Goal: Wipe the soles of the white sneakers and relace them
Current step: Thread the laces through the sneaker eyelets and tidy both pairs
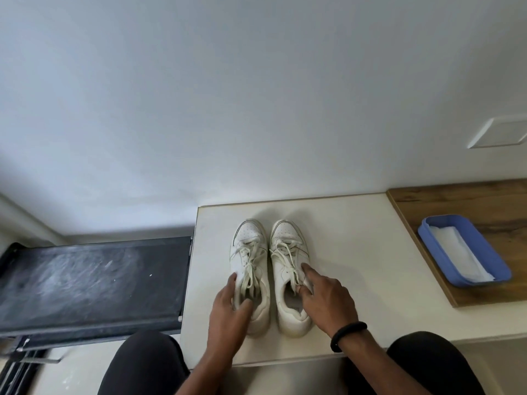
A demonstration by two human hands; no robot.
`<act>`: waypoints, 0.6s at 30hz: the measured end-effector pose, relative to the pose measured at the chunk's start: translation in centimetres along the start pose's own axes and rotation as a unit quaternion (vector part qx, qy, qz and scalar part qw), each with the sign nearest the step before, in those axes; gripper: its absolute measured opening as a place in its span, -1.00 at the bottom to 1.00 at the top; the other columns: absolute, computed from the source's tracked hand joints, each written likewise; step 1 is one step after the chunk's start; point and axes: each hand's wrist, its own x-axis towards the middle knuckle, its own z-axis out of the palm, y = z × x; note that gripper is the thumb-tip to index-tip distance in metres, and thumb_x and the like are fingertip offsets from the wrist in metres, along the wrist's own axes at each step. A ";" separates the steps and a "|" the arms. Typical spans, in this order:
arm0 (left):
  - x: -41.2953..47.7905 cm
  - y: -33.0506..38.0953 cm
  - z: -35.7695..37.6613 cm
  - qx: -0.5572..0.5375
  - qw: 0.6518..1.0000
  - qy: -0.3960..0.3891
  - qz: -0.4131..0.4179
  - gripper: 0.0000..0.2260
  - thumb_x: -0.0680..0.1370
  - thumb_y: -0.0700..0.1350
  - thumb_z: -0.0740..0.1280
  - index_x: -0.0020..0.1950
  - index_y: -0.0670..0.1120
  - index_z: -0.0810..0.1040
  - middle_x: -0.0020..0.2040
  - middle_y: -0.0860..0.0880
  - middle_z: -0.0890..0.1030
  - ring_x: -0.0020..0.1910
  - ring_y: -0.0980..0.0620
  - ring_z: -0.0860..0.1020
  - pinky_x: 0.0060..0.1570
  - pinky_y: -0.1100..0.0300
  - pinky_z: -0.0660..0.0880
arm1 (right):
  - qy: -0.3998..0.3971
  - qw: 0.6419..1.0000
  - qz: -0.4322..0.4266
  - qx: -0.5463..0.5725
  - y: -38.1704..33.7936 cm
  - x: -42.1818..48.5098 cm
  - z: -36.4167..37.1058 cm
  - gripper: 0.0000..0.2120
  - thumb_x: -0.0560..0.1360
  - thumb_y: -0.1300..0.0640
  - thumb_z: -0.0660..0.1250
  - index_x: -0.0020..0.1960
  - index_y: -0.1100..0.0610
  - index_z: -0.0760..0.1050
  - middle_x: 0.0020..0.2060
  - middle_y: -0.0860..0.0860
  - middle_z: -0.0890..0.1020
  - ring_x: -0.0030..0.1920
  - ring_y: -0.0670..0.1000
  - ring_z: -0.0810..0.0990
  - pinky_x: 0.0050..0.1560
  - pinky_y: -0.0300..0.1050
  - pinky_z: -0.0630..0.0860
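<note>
Two white sneakers stand side by side, toes pointing away from me, on a cream tabletop. Both are laced, with loose laces. My left hand grips the left sneaker at its collar, thumb on the outer side and fingers inside the opening. My right hand holds the right sneaker at its collar, thumb in the opening, index finger stretched along the outer side. The soles face down and are hidden.
A blue tray holding a white cloth lies on a wooden board at the right. A dark, scuffed surface adjoins the table on the left. A white wall rises behind. My knees are under the near edge.
</note>
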 end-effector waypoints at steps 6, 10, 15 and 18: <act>0.4 -0.4 1.6 0.031 0.999 0.021 0.006 -0.16 0.27 0.23 0.18 0.59 0.13 0.36 0.23 -0.11 0.57 0.18 -0.12 0.56 0.30 -0.12 0.47 | 0.004 1.000 -0.002 -0.017 -0.3 0.7 0.0 -0.49 0.58 -0.03 0.22 0.53 -0.14 0.30 0.19 0.08 0.65 0.21 0.17 0.61 0.15 -0.02 0.55; 1.4 -1.2 1.4 0.056 0.997 0.031 0.029 -0.18 0.30 0.26 0.15 0.59 0.14 0.37 0.20 -0.10 0.58 0.19 -0.10 0.56 0.30 -0.06 0.45 | 0.002 1.000 0.003 -0.015 -0.6 0.6 0.0 -0.48 0.58 -0.03 0.20 0.53 -0.15 0.28 0.22 0.07 0.64 0.22 0.16 0.60 0.15 -0.03 0.54; 1.4 -1.9 2.5 0.082 0.984 0.082 0.134 -0.26 0.52 0.39 0.14 0.62 0.05 0.27 0.45 -0.23 0.49 0.41 -0.23 0.50 0.34 0.07 0.42 | 0.007 1.000 -0.006 0.021 -0.6 -1.0 -1.1 -0.39 0.57 -0.20 0.15 0.58 -0.14 0.12 0.47 -0.08 0.42 0.39 0.04 0.47 0.30 -0.08 0.41; -0.3 -3.5 4.2 0.087 0.956 0.147 0.239 -0.39 0.64 0.35 0.13 0.39 -0.14 0.45 0.22 -0.39 0.63 0.16 -0.28 0.66 0.36 0.40 0.38 | 0.064 0.996 -0.050 0.042 -1.2 -2.9 -1.3 -0.31 0.34 -0.35 0.14 0.46 -0.24 0.32 0.44 -0.25 0.39 0.33 -0.12 0.53 0.20 -0.23 0.46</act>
